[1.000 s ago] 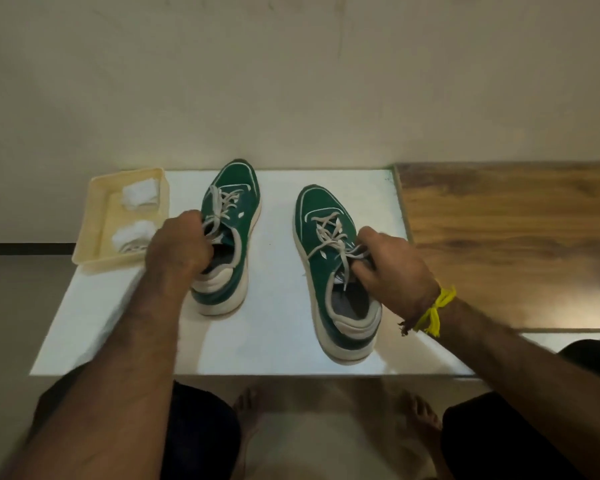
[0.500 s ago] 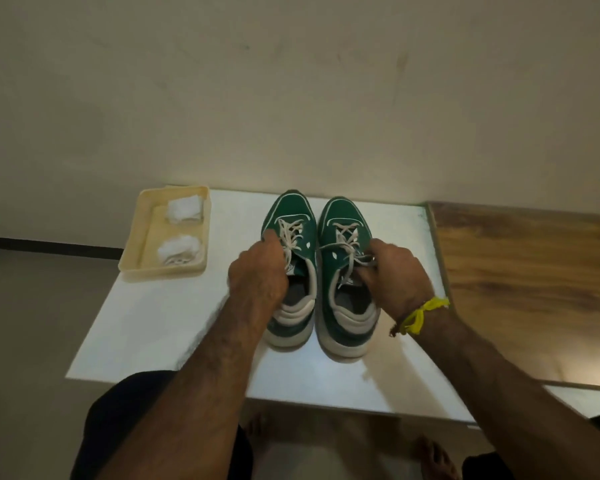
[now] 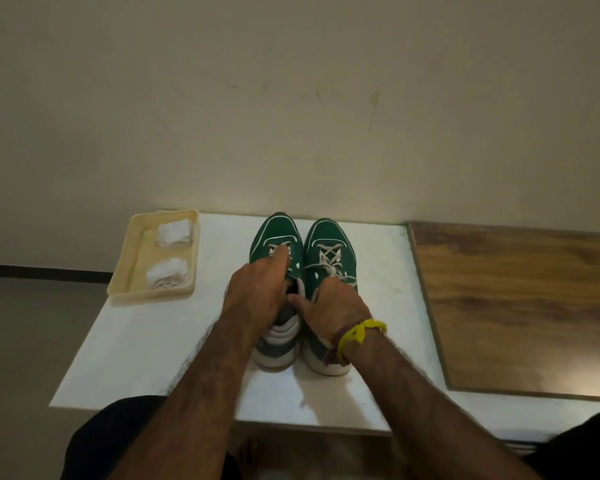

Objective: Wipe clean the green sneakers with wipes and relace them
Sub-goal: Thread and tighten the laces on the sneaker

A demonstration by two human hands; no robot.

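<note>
On white table, left hand and right hand over 2 green sneakers, grip hidden.

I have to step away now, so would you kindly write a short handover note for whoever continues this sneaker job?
Left hand: on the left sneaker, fingers over its laces; grip unclear.
Right hand: on the right sneaker at its opening; grip unclear.
Both sneakers stand side by side, touching, toes to the wall, on the white table.
Two crumpled wipes lie in the beige tray, left of the shoes.
Done: both shoes appear laced; the wipes look used.
Left: check the laces are snug and let go.
</note>
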